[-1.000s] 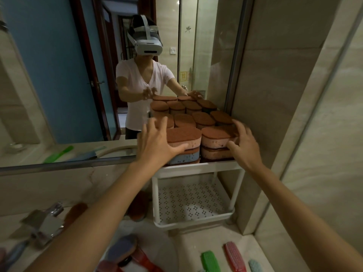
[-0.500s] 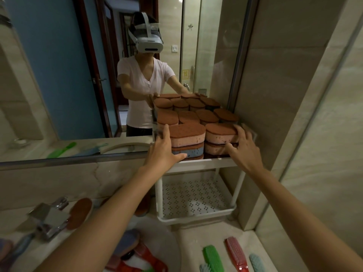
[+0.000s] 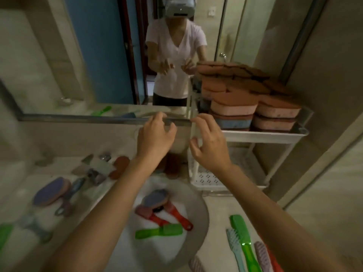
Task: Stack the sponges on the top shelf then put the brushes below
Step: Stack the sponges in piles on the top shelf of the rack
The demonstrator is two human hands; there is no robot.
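At eight o'clock, on the pale stone counter, a purple oval-headed brush is seen lying. A brown oval sponge is left beside the metal tap, so the stacking is judged nearly finished, not complete. In the white round basin at six o'clock, red-handled brushes and a translucent green brush are still to be moved.

Near the centre, the left hand and the right hand are held in the air close together. The fingers of both are loosely curled and spread, and nothing is held.

At five o'clock, a long green brush, a pale blue brush and a lilac brush lie side by side on the counter.

At two o'clock, the brown-topped pink and blue sponges are piled in layers on the top shelf of the white plastic rack. The perforated lower shelf holds no brush, so the second part is judged not begun.

The view is blurred; no brand, label or writing can be read.
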